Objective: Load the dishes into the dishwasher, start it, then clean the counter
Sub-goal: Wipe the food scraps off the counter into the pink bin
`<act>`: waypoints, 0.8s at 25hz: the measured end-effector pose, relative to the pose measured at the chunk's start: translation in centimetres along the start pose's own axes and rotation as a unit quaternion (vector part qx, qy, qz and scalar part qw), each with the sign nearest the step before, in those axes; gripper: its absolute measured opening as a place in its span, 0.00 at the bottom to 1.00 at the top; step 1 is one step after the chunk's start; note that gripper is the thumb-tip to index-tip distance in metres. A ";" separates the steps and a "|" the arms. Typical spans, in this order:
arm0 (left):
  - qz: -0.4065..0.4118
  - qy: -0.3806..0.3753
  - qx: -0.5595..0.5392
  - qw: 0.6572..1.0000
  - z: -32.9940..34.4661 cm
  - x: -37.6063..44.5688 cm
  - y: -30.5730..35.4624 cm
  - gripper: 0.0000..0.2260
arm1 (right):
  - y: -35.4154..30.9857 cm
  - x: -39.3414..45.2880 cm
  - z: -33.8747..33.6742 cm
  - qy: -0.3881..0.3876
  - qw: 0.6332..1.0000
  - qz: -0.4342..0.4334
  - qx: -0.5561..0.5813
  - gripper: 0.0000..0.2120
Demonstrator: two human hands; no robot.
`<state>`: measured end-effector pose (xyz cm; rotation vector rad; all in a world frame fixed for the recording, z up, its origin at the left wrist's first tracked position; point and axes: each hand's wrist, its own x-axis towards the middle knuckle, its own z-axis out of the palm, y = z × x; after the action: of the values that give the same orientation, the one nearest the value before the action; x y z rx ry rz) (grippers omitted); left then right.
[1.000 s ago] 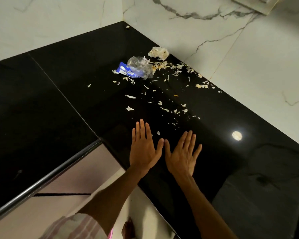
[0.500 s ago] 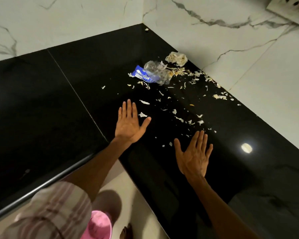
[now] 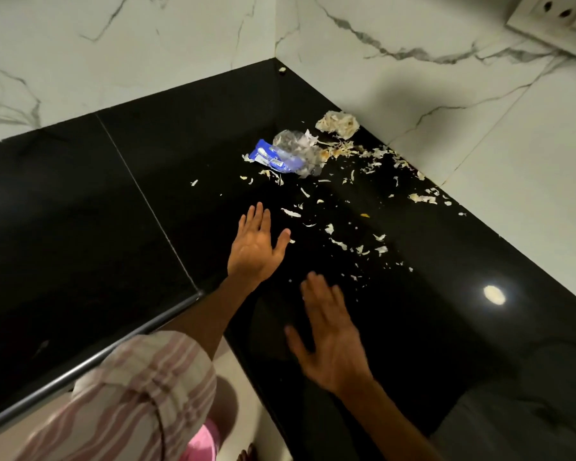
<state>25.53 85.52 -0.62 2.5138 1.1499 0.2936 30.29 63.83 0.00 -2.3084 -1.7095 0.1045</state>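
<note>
A black polished counter [image 3: 120, 234] fills the corner under white marble walls. Pale scraps and peelings [image 3: 346, 241] are strewn over it, thickest toward the right wall. A blue and clear plastic wrapper [image 3: 280, 158] lies near the corner, with a crumpled paper wad [image 3: 338, 124] just behind it. My left hand [image 3: 256, 247] is flat over the counter, fingers straight, close to the nearest scraps. My right hand [image 3: 330, 341] hovers lower and to the right, fingers spread and blurred, holding nothing.
A metal rail [image 3: 90, 361] edges the counter's front at the left. A pink bucket [image 3: 202, 442] stands on the floor below. A wall socket [image 3: 556, 21] sits at the top right. A lamp reflection [image 3: 494, 294] shines on the counter.
My left hand has reached forward toward the scraps. My right hand has stayed nearer the counter's front edge and now looks blurred. The view has shifted a little.
</note>
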 end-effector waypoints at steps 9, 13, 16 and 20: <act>-0.050 0.046 -0.154 0.986 0.3 1.1 -1.3 0.23 | -0.5 7.3 1.2 -0.125 0.989 -0.081 -0.019 0.33; -0.018 0.068 -0.256 0.964 -1.0 0.6 -1.8 0.25 | 0.0 11.2 1.5 -0.100 0.995 -0.002 -0.024 0.34; -0.028 0.116 -0.110 0.987 -2.6 2.0 -6.8 0.30 | 0.2 12.3 1.6 -0.090 0.995 0.026 -0.016 0.34; -0.146 -0.003 0.054 0.988 -5.6 8.7 -13.7 0.41 | -0.3 12.1 1.2 -0.087 0.995 0.036 -0.012 0.33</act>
<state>19.90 101.74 -0.72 2.3877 1.5466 0.1475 33.46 75.61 0.10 -2.4433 -1.7149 0.3095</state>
